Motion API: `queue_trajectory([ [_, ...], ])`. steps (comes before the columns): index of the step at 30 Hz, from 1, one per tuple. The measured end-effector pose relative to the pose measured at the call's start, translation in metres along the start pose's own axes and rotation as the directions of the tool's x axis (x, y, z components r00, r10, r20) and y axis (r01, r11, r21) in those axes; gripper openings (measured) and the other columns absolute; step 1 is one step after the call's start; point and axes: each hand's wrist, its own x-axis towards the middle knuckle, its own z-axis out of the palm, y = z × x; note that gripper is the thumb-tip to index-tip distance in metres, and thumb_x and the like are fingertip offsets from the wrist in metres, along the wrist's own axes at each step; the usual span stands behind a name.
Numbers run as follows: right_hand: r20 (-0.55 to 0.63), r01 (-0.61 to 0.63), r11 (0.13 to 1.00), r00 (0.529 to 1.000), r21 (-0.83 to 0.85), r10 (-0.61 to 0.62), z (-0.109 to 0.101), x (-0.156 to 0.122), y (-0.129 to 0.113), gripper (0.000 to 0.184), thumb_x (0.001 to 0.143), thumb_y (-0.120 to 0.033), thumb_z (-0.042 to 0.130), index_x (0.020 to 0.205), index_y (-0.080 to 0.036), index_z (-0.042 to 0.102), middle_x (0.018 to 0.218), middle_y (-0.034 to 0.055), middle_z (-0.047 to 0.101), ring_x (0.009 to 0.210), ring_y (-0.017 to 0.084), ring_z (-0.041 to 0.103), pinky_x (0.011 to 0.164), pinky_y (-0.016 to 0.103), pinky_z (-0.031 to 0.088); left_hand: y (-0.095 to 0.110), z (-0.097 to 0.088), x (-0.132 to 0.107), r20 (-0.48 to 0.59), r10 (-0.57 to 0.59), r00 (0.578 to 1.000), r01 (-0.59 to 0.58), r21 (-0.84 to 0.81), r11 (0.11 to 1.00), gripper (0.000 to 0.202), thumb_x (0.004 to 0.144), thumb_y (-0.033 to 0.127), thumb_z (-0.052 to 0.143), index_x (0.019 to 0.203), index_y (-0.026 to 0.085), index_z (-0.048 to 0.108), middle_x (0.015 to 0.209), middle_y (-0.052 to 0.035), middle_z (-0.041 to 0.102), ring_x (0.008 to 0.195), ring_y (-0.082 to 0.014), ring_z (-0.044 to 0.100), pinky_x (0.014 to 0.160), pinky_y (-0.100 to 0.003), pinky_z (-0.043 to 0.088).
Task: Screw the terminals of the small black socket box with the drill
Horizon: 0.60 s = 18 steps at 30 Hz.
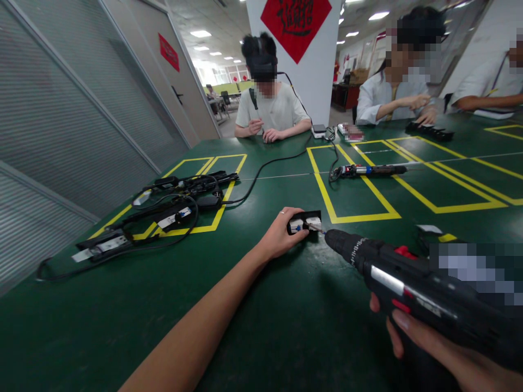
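Drill | gripped by right hand | left hand outstretched, pinching housing

Blurred lettering on the drill

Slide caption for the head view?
Left hand holds a small black part; right hand grips a power drill pointed at it.

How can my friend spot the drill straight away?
Find the big dark-green table. At its near right, the person's bare right hand grips the long black power drill with red parts. Unlike the small black-and-white part in the bare left hand, it is bulky, with white numbers around its tapering nose.
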Motion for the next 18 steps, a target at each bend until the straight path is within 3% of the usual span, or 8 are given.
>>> queue_trajectory([
  [5, -0.038, 0.041, 0.999, 0.998, -0.023, -0.042, 0.002, 0.0, -0.004, 0.022, 0.087, -0.033, 0.049, 0.087, -0.028, 0.07, 0.071, -0.0003, 0.073, 0.071, 0.018, 0.071, 0.082, 0.026, 0.056, 0.003, -0.001, 0.001, -0.023, 0.047, 0.999, -0.046, 0.067, 0.997, 0.042, 0.08, 0.03, 0.06, 0.12, 0.02, 0.053, 0.12, -0.0101, 0.05, 0.115, -0.0247, 0.047, 0.104, -0.041, 0.036],
  [10, -0.117, 0.052, 0.998, 0.992, -0.023, -0.055, 0.007, -0.004, -0.012, 0.03, 0.087, -0.045, 0.045, 0.083, -0.027, 0.069, 0.074, 0.0012, 0.07, 0.078, 0.018, 0.069, 0.081, 0.024, 0.055, 0.005, -0.002, 0.002, -0.005, 0.039, 0.999, -0.039, 0.079, 0.996, 0.042, 0.08, 0.03, 0.059, 0.12, 0.02, 0.053, 0.118, -0.0103, 0.051, 0.114, -0.0253, 0.048, 0.103, -0.041, 0.037],
  [15, -0.024, -0.041, 0.999, 0.999, 0.033, 0.042, 0.005, -0.003, -0.007, 0.029, 0.09, -0.045, 0.044, 0.087, -0.027, 0.066, 0.074, 0.0001, 0.07, 0.077, 0.016, 0.069, 0.081, 0.022, 0.054, 0.003, -0.001, 0.002, -0.002, 0.072, 0.997, -0.071, 0.079, 0.994, 0.042, 0.08, 0.029, 0.059, 0.121, 0.018, 0.052, 0.117, -0.0109, 0.052, 0.112, -0.0248, 0.049, 0.102, -0.041, 0.038],
  [18, -0.034, -0.02, 1.0, 0.999, 0.014, 0.02, 0.004, -0.002, -0.002, 0.03, 0.09, -0.048, 0.043, 0.087, -0.027, 0.065, 0.077, 0.0008, 0.07, 0.079, 0.017, 0.069, 0.08, 0.022, 0.055, 0.001, 0.0, 0.002, -0.011, 0.083, 0.996, -0.082, 0.091, 0.992, 0.043, 0.08, 0.029, 0.059, 0.121, 0.019, 0.052, 0.116, -0.0103, 0.052, 0.112, -0.0247, 0.049, 0.102, -0.042, 0.038],
])
